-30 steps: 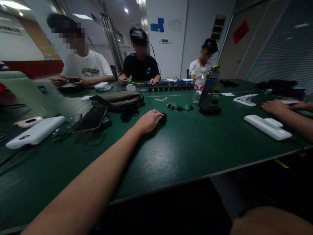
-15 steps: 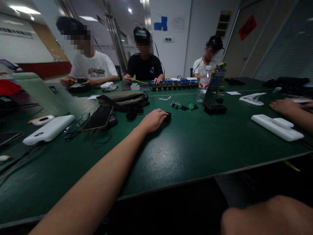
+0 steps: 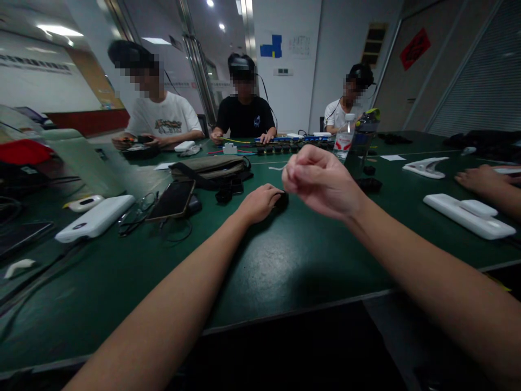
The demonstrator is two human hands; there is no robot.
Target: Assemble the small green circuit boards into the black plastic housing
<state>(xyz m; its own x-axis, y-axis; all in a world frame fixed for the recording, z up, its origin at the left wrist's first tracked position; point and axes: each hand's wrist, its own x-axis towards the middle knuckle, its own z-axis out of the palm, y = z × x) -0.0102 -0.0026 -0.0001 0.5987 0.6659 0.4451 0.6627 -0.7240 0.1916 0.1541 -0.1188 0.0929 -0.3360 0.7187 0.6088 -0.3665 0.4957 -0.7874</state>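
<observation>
My left hand (image 3: pixel 260 203) rests on the green table (image 3: pixel 260 260) with its fingers closed on a small black box-like part (image 3: pixel 281 201). Most of that part is hidden under the fingers. Raised above the table just to the right is my right hand (image 3: pixel 319 179), its fingers curled in against the thumb. Whatever it holds, if anything, cannot be made out. Behind it a black tray-like piece (image 3: pixel 369 185) is partly covered. Left of my left hand are some small black parts (image 3: pixel 224 194).
A smartphone (image 3: pixel 173 200), a pouch (image 3: pixel 209 167) and a white power bank (image 3: pixel 96 218) lie to the left. At the right are a water bottle (image 3: pixel 344 138), a white device (image 3: pixel 468 216) and another person's hand (image 3: pixel 478 179). Several people sit around the table.
My right hand has risen from below the table edge at the lower right to beside my left hand. The left hand keeps its hold on the black part. The view has shifted slightly.
</observation>
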